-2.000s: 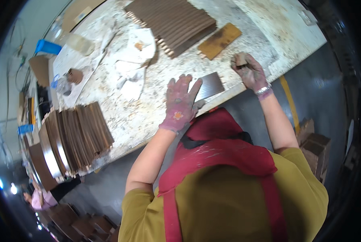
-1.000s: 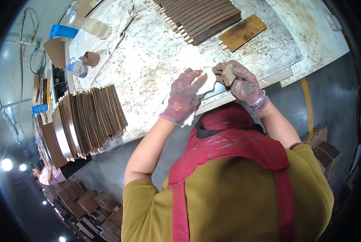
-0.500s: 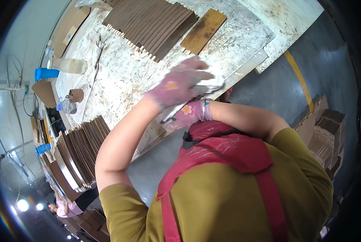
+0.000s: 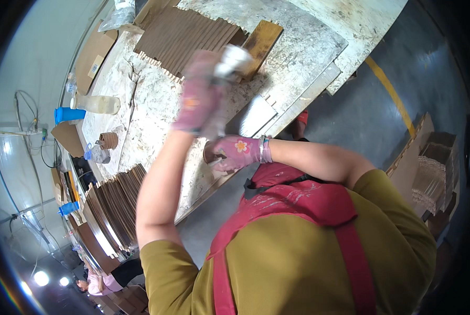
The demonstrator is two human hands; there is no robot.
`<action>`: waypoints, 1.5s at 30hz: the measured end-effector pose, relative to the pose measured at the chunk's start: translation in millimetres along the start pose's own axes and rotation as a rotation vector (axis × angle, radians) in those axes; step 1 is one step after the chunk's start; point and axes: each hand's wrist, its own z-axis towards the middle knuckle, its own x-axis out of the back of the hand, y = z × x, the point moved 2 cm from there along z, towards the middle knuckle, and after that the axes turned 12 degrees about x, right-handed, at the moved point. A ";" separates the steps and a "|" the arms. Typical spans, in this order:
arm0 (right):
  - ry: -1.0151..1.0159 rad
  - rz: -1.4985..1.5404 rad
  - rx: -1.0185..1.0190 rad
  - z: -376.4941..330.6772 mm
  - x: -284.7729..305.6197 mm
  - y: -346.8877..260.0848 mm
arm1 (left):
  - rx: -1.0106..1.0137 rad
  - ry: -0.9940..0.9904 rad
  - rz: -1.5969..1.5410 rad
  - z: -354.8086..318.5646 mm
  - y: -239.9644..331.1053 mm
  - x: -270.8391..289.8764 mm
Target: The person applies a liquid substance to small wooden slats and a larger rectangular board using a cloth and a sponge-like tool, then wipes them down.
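My left hand [image 4: 198,97], in a pink-purple glove and smeared by motion, is raised over the table. It is closed on a wadded white cloth [image 4: 233,61], whose outline is blurred. Lower down, near the table's front edge, my gloved right hand [image 4: 240,153] grips the near end of a wooden board [image 4: 257,114]. That board has a shiny face reflecting white light, and small pale pegs show at its far end. Behind my left hand lies a row of brown boards [image 4: 187,37] with pale pegs, with a lighter yellow-brown board [image 4: 266,39] beside it.
On the left stands another row of dark boards [image 4: 117,205]. A cloudy plastic bottle [image 4: 101,104], a blue cup [image 4: 68,114] and a brown roll [image 4: 109,140] sit along the far-left side of the stained table [image 4: 308,58]. Cardboard [image 4: 429,173] is stacked at right; a person [image 4: 98,282] is far left.
My left hand with the cloth has swung up and left, off the board, uncovering its shiny face. My right hand stays at the near end.
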 end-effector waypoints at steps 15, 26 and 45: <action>0.862 -0.006 0.355 -99.9 145.6 33.2 | 0.514 0.209 0.084 -111.2 -43.8 50.2; 0.851 0.801 0.167 -131.5 145.2 34.8 | 0.836 0.007 0.159 -182.6 6.1 24.0; 0.948 0.798 0.120 -140.9 290.6 44.4 | 0.484 -0.005 0.035 -68.6 17.3 -36.7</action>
